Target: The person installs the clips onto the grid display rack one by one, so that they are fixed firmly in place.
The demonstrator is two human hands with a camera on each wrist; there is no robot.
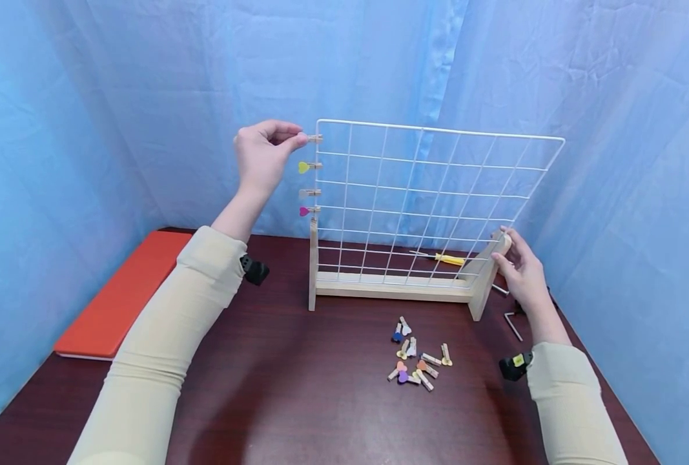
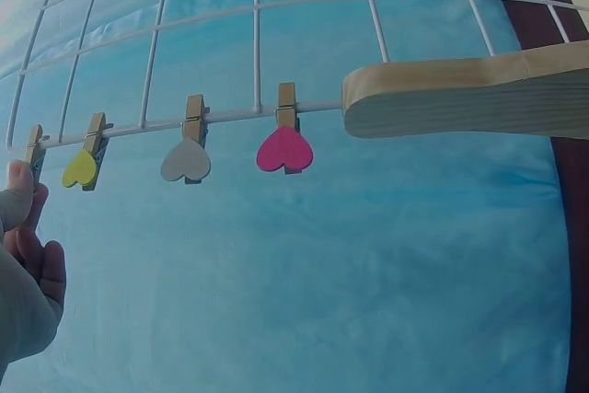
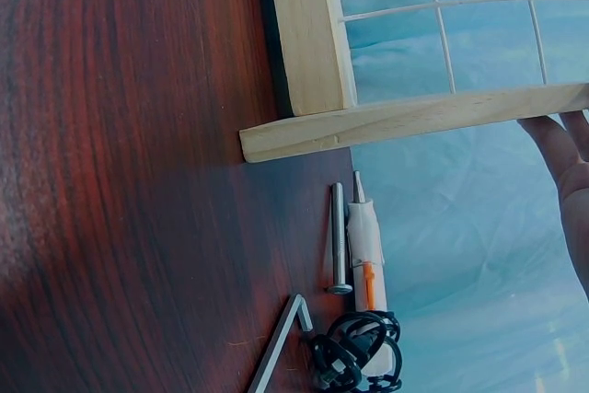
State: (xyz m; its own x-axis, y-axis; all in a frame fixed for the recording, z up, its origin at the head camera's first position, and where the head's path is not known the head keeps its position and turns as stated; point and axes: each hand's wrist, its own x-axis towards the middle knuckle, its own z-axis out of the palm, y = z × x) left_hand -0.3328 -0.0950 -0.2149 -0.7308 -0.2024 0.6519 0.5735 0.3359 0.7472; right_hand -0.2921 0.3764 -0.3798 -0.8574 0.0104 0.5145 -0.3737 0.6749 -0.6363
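The left hand (image 1: 263, 154) pinches a clip (image 1: 315, 138) between thumb and fingers, at the left edge of the grid (image 1: 420, 128), near its top corner. Yellow (image 1: 304, 167), grey (image 2: 186, 161) and pink heart clips (image 2: 284, 149) sit below. The right hand (image 1: 525, 274) grips the stand (image 1: 390, 292), thumb and fingers around its right upright (image 1: 487, 281). Loose clips (image 1: 412, 347) lie on the table (image 1: 303, 387).

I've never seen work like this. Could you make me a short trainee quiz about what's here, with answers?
1. Which grip pinches the highest clip at the left edge of the grid?
2. True or false: a screwdriver lies behind the grid.
3. Which heart is lowest on the grid's left edge? A) yellow B) grey C) pink

Key:
1. The left grip.
2. True.
3. C, the pink heart.
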